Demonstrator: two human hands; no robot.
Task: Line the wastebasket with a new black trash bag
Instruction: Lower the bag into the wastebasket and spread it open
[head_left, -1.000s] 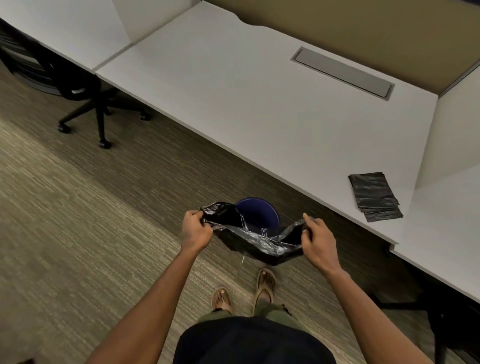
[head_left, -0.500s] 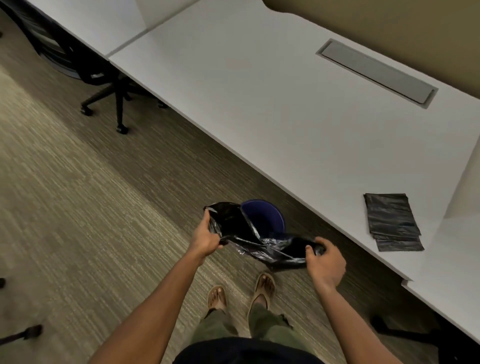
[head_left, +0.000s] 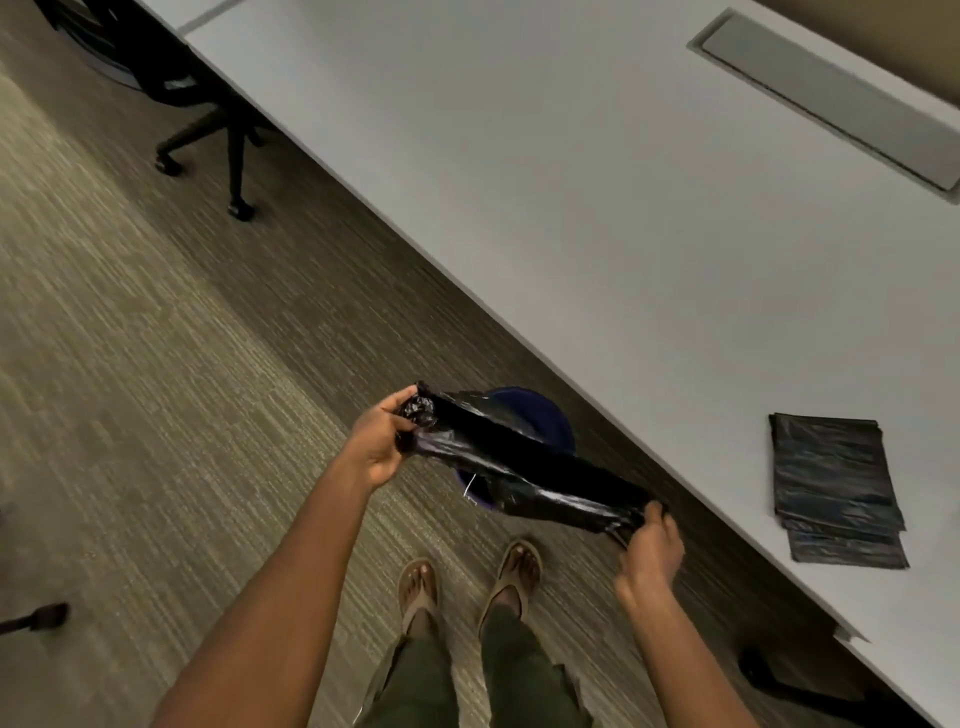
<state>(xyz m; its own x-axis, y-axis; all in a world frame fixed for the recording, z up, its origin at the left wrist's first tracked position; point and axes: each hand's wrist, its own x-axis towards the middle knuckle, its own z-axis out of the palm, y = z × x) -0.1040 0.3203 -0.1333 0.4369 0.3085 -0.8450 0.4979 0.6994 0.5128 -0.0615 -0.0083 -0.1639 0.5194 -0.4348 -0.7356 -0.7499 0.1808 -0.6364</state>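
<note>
A black trash bag (head_left: 524, 467) is stretched taut between my two hands above a blue wastebasket (head_left: 545, 415) that stands on the carpet by the desk edge. My left hand (head_left: 379, 441) grips the bunched left end of the bag. My right hand (head_left: 649, 545) pinches the right end, lower and nearer to me. The bag covers most of the wastebasket's opening; only its far rim and a bit of its near side show.
A white desk (head_left: 597, 208) runs diagonally across the right, with a stack of folded black bags (head_left: 836, 483) near its edge and a grey cable hatch (head_left: 831, 98). An office chair base (head_left: 218, 140) stands at the upper left. My sandalled feet (head_left: 467, 582) are just behind the basket.
My hands have pulled apart, drawing the loosely open bag into a tight, narrow band over the basket. The right hand dropped lower and toward me; the view tilted.
</note>
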